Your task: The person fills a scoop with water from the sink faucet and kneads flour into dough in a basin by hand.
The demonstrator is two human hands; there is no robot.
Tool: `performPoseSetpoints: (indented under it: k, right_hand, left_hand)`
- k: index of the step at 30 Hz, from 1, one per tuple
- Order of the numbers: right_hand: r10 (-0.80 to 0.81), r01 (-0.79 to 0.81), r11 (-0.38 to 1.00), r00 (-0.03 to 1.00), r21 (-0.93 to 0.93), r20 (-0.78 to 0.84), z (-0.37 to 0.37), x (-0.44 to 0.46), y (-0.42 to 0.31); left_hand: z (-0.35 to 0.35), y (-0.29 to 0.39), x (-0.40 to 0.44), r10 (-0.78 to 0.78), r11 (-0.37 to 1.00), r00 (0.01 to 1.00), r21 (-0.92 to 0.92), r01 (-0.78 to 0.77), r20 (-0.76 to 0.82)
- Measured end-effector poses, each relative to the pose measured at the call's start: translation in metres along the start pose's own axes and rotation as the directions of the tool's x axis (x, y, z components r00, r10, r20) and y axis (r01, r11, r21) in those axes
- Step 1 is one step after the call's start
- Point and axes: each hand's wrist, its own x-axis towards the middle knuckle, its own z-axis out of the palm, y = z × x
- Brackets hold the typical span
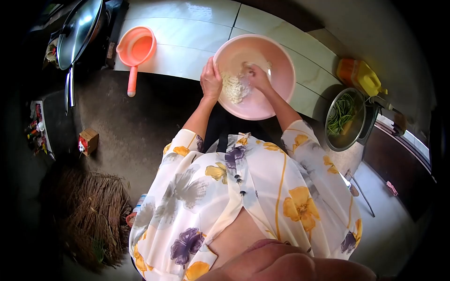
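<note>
A large pink basin (281, 70) stands at the front edge of the tiled counter, with white, lumpy flour-like stuff (235, 87) in its left part. My left hand (211, 80) grips the basin's left rim, fingers wrapped over it. Inside the basin, my right hand (257, 76) is at the right of the white stuff, its fingers curled together and partly blurred; what they hold, if anything, I cannot make out.
An orange dipper (137, 47) rests on the counter at the left, its handle past the edge. Farther left is a lidded pan (79, 30). At the right are a metal bowl of green beans (341, 114) and a yellow jug (365, 79). Dry brushwood (96, 215) lies at lower left.
</note>
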Motion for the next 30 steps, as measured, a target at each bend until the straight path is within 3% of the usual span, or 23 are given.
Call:
performPoseSetpoints:
  k: [1,2,4,8,10,11,12,14,18,20,21,24,25,26,28,30]
  right_hand:
    - [-0.171,0.173,0.985,0.983,-0.024,0.066,0.007,0.002,-0.007]
    - [-0.169,0.170,0.985,0.983,-0.013,0.070,0.018,-0.005,-0.013]
    - [-0.498,0.562,0.803,0.816,-0.200,0.293,0.035,-0.025,-0.017]
    - [-0.406,0.498,0.832,0.847,-0.244,0.343,0.030,-0.071,-0.018]
    - [-0.254,0.384,0.852,0.898,-0.357,0.359,0.041,-0.063,-0.035]
    - [-0.267,0.383,0.840,0.908,-0.384,0.323,0.047,-0.056,-0.042]
    - [-0.272,0.389,0.839,0.906,-0.380,0.325,0.052,-0.048,-0.047]
    - [-0.136,0.206,0.908,0.969,-0.365,0.207,0.058,-0.036,-0.055]
    - [-0.184,0.199,0.928,0.980,-0.315,0.079,0.068,-0.014,-0.036]
    - [-0.078,0.074,0.994,0.996,-0.075,-0.043,0.046,-0.008,-0.043]
    - [-0.007,0.017,0.989,0.997,-0.146,0.072,0.027,0.001,-0.037]
    - [-0.150,0.154,0.971,0.988,-0.182,0.033,-0.005,0.006,-0.051]
    - [-0.219,0.242,0.956,0.965,-0.163,0.147,0.000,0.019,-0.050]
    - [-0.221,0.245,0.956,0.964,-0.164,0.150,0.016,0.014,-0.051]
    - [-0.410,0.432,0.785,0.900,-0.443,0.151,0.059,-0.007,-0.041]
    - [-0.355,0.387,0.836,0.922,-0.389,0.156,0.075,-0.055,-0.061]
  left_hand:
    - [0.000,0.001,0.000,-0.006,1.000,1.000,0.007,0.006,-0.002]
    - [-0.001,0.002,-0.001,-0.002,1.000,1.000,0.018,0.002,0.005]
    - [-0.004,0.004,0.001,0.009,0.999,1.000,0.031,-0.009,0.010]
    - [-0.001,0.007,-0.002,-0.030,1.000,0.999,-0.005,0.031,0.019]
    - [-0.001,0.007,0.002,-0.042,0.999,0.999,0.001,0.042,0.001]
    - [-0.002,0.007,0.000,-0.046,0.999,0.999,0.018,0.045,0.012]
    - [-0.003,0.008,0.000,-0.048,0.998,0.999,0.036,0.047,0.024]
    - [-0.003,0.008,0.002,-0.047,0.998,0.998,0.038,0.046,0.028]
    - [-0.001,0.003,0.001,-0.018,0.999,0.999,0.047,0.017,0.031]
    - [-0.001,0.001,0.002,-0.003,0.999,1.000,0.038,0.003,0.024]
    - [0.000,0.001,0.002,-0.004,0.999,1.000,0.032,0.004,0.017]
    - [-0.003,0.001,0.003,-0.026,0.998,0.997,0.051,0.022,0.069]
    - [-0.001,0.001,0.004,-0.026,0.999,0.997,0.048,0.023,0.067]
    - [-0.001,0.001,0.005,-0.022,0.999,0.998,0.049,0.019,0.064]
    - [-0.003,0.000,0.005,-0.017,0.998,0.998,0.057,0.014,0.059]
    - [-0.001,0.003,0.005,-0.010,0.999,0.999,0.038,0.009,0.030]
